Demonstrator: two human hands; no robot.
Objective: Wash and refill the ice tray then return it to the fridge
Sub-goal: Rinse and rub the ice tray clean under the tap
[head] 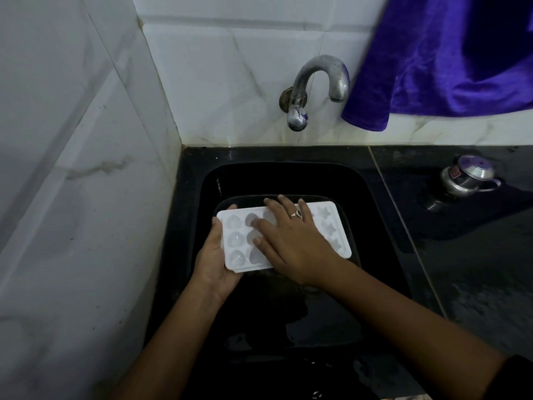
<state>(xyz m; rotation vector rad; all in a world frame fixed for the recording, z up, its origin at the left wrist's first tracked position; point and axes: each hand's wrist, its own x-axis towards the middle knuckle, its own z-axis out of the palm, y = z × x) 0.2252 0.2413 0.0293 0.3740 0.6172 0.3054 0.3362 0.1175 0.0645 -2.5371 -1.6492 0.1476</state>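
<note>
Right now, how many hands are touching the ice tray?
2. The left hand grips the left end of the white ice tray; the right hand lies flat across its middle, hiding some moulds.

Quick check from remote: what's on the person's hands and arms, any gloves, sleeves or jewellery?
No gloves. Both forearms are bare. The right hand wears a silver ring with a dark stone. A dark band or cuff shows at the right arm's edge. The left hand shows no jewellery.

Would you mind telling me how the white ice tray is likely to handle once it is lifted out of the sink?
The ice tray looks like thin moulded plastic, so probably light and slightly flexible. The left hand grips one end alone, suggesting little weight. Over a wet-looking sink, it may be slippery.
</note>
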